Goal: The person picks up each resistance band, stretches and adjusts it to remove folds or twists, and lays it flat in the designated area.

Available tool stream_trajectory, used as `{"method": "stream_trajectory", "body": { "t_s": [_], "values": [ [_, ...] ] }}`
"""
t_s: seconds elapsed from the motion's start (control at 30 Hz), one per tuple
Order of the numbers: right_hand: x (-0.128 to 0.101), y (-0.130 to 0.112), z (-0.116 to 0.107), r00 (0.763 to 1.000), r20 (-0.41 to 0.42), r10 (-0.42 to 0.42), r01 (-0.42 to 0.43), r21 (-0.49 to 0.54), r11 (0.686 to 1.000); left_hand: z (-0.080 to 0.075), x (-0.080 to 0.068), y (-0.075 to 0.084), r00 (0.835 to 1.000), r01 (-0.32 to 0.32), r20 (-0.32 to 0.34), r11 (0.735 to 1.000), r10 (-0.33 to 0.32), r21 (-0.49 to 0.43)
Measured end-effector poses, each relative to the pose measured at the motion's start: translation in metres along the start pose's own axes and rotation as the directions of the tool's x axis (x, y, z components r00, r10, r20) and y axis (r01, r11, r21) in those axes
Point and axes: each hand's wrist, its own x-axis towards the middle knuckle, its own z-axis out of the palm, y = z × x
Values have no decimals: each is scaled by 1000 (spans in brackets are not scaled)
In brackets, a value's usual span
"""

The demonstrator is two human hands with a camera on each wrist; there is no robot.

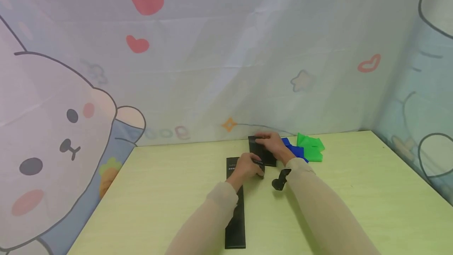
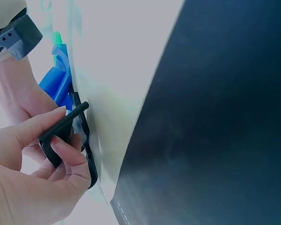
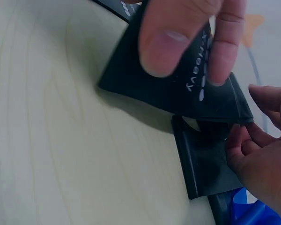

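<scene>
nearest us a long black band (image 1: 236, 215) lies on the bench (image 1: 159, 200), running under our left hand (image 1: 247, 167), which pinches the folded end of a black strip (image 1: 261, 150). our right hand (image 1: 270, 143) grips that strip just beyond. a black clip (image 1: 280, 181) lies beside the right wrist; blue (image 1: 295, 149) and green bands (image 1: 311, 148) sit past it, the blue partly hidden.

Black band's (image 1: 235, 215) near end cut off

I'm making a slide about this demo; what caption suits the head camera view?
Two hands fold a black band on a pale green table, with blue and green bands lying behind.
</scene>
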Motion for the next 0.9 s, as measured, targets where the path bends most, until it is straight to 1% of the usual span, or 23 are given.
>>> {"method": "stream_trajectory", "body": {
  "t_s": [0.1,0.3,0.37,0.47,0.73,0.9],
  "values": [
    [-1,-1,1,1000,-9,-10,9,-40,999,-2,-5,1,1000,3,24,1000,-3,5],
    [-2,-4,2,999,-47,-23,21,-43,999,-7,-11,-2,997,-38,67,993,45,-108],
    [-2,-4,1,998,-53,-37,34,-49,998,-8,-12,-5,995,-54,76,990,64,-127],
    [-3,-6,0,998,-48,-49,47,-41,998,-10,-13,-8,994,-54,83,988,66,-143],
    [-3,-9,0,999,-18,-35,35,-32,999,-11,-19,-9,996,-59,49,977,70,-204],
    [-1,-11,2,999,-29,-36,36,-1,999,-12,-24,-7,995,-77,42,978,87,-194]
  ]
}}
